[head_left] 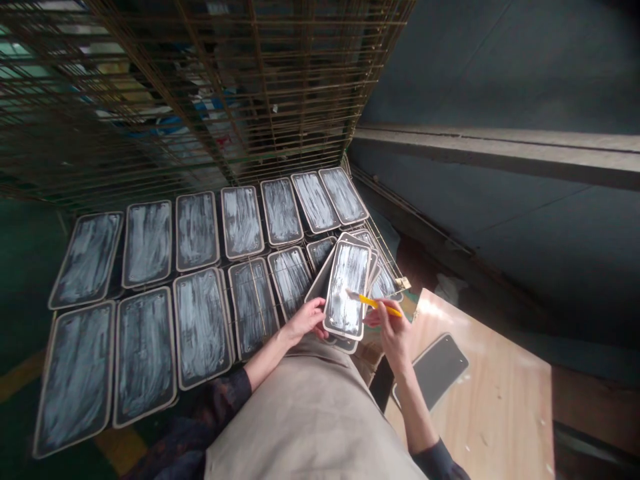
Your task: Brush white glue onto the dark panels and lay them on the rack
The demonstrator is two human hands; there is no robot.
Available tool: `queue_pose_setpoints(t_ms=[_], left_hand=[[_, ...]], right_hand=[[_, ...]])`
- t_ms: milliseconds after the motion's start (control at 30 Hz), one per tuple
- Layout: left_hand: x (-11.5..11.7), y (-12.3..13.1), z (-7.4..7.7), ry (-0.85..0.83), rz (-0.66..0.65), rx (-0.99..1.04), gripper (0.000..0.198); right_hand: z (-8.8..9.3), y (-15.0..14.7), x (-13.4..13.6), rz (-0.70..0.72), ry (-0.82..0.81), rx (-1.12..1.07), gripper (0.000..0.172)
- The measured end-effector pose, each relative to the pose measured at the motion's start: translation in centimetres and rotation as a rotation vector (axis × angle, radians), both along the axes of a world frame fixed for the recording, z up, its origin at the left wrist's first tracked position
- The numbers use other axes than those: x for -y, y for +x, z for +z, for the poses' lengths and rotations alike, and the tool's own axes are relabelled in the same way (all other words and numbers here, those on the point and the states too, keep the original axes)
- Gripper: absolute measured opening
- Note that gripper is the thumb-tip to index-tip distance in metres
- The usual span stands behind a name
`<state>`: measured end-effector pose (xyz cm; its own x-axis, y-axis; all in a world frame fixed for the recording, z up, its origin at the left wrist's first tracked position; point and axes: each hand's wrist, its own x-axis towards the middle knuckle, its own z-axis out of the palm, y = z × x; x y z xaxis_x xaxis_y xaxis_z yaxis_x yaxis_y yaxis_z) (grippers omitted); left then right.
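Observation:
Just in front of my apron, a dark panel with a pale rim (345, 267) lies tilted on a small stack of similar panels, its face streaked with wet-looking white. My left hand (306, 319) grips the stack's lower left edge. In my right hand (393, 328) is a yellow-handled brush (377, 305), its tip touching the middle of the top panel. Behind and to the left, two rows of white-streaked panels (200, 327) rest on a wire rack (391, 265).
A wooden board (505, 400) at the lower right bears a plain dark panel (440, 370). Tall wire racking (280, 80) rises behind the panels. A grey wall (500, 73) with a pale ledge (525, 150) stands on the right.

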<state>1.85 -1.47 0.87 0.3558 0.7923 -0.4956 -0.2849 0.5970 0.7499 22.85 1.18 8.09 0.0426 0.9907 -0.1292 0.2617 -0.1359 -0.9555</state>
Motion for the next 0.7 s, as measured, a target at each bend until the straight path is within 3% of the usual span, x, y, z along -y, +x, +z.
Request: queue_pose_setpoints(t_ms=[133,333,433,567,700], left_hand=[[-0.5,0.0,1.2,-0.011,0.0,0.131,0.034],[-2.3,0.6,2.8,0.026,0.032,0.258,0.038],[-3.5,1.0,4.1,0.067,0.042,0.283,0.039],[-4.3,0.9,6.3,0.143,0.021,0.298,0.04],[-3.1,-1.2,8.0,0.176,0.095,0.23,0.049]], right_hand=[[-1.3,2.1,0.8,-0.173,0.069,0.062,0.036],[-6.5,1.8,1.3,-0.151,-0.022,0.583,0.034],[-8.8,1.1,1.3,-0.111,-0.079,0.735,0.035],[-11.0,0.4,1.0,-0.077,-0.11,0.739,0.034],[-11.5,0.0,0.9,-0.079,-0.068,0.644,0.035]])
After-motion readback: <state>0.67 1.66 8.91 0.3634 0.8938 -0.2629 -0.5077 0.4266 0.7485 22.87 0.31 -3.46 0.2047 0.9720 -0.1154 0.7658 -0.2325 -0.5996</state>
